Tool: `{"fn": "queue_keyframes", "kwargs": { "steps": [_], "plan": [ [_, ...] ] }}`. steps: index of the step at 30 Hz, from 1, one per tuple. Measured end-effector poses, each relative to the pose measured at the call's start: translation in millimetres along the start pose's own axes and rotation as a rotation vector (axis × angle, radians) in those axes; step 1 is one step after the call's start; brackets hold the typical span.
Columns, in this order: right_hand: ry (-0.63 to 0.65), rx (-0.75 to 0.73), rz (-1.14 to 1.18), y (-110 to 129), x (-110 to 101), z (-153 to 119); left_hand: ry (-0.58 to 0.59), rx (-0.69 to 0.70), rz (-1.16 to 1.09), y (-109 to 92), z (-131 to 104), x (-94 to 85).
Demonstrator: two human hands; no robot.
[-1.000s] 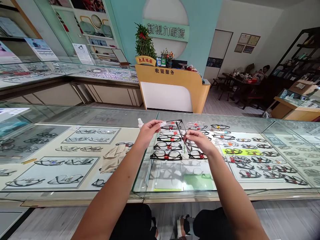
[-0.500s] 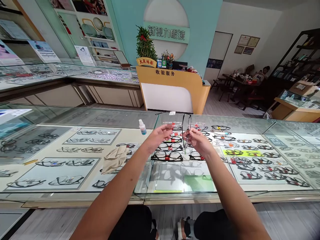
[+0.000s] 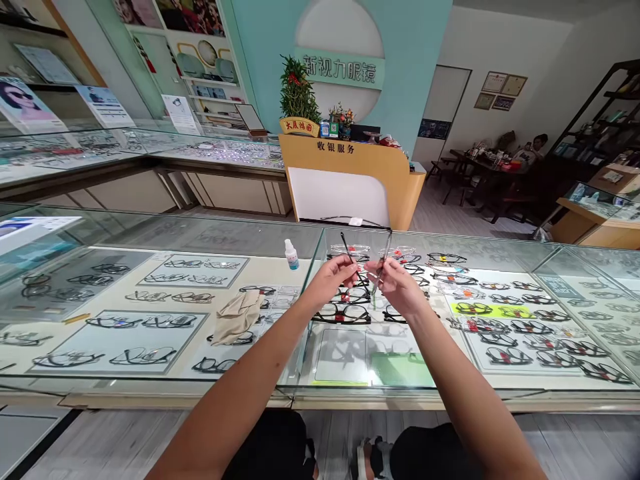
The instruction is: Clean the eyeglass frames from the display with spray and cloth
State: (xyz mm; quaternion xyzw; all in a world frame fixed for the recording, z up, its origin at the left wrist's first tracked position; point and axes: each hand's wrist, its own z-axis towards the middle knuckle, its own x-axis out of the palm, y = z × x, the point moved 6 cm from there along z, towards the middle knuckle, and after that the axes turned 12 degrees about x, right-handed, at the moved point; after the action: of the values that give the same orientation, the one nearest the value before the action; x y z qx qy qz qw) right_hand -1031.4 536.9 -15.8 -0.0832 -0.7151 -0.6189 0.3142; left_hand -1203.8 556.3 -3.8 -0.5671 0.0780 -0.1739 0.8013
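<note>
A pair of eyeglasses (image 3: 388, 241) with thin dark temples is held up above the glass counter. A small white tag (image 3: 355, 221) sits on the temple that reaches out to the far side. My right hand (image 3: 403, 287) is closed on the front of the frame, thumb and fingers pinching near the lenses. My left hand (image 3: 333, 280) pinches the other temple between thumb and fingers. Under both hands, rows of eyeglasses, several with red tags (image 3: 345, 298), lie inside the glass display case (image 3: 345, 383). My fingers partly cover the lenses.
A white spray bottle (image 3: 291, 255) stands on the counter to the left, with a beige cloth (image 3: 237, 319) nearer me. More eyeglasses (image 3: 165, 322) lie in the case on both sides. Beyond are a wooden cashier desk (image 3: 350, 157) and a seated person (image 3: 530, 155) at a table.
My left hand has moved from open beside the eyeglasses to pinching a temple. That temple now slants instead of standing upright. The view has shifted slightly.
</note>
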Motion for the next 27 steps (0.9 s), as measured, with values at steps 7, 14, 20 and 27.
{"fn": "queue_keyframes", "kwargs": {
  "steps": [7,14,20,27],
  "plan": [
    [-0.125,-0.095,0.164,15,-15,-2,-0.162,-0.168,-0.204,14,0,-12.8],
    [-0.126,-0.151,0.121,29,-10,-12,0.010,-0.148,-0.036,12,-2,-15.7],
    [-0.136,-0.241,0.088,49,-16,-26,-0.648,0.283,0.567,-25,-7,-91.8],
    [-0.132,-0.258,0.004,53,-16,-33,-0.760,0.010,0.618,20,-2,-157.1]
  ]
}}
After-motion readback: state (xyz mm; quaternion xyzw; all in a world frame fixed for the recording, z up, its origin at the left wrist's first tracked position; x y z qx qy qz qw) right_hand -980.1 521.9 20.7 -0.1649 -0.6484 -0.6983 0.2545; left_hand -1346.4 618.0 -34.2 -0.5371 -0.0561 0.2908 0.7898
